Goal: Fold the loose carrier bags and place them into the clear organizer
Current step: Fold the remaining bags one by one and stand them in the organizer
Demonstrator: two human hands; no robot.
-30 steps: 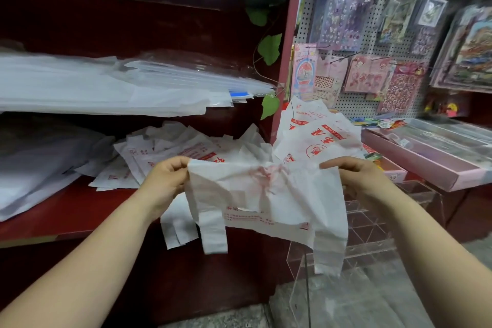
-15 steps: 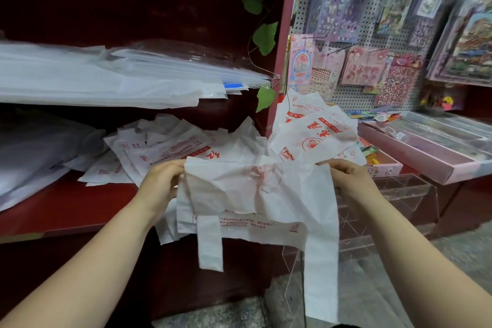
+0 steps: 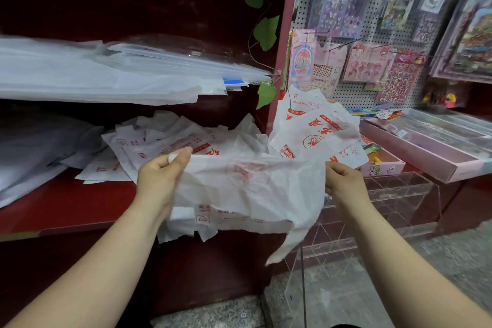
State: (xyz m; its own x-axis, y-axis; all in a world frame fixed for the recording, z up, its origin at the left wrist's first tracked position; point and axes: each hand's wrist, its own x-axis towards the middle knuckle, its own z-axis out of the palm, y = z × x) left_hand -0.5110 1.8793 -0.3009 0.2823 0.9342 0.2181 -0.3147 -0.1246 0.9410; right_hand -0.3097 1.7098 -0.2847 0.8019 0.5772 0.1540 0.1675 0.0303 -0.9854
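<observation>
Folding is in hand: the left hand (image 3: 159, 178) and right hand (image 3: 343, 184) each pinch a top corner of a white carrier bag (image 3: 253, 189), stretched in the air before the red shelf (image 3: 66, 208). Next, I judge, its ends must meet evenly. Loose bags (image 3: 165, 146) lie heaped on the shelf. The clear organizer (image 3: 399, 194) to the right shows no bags in its near cells.
</observation>
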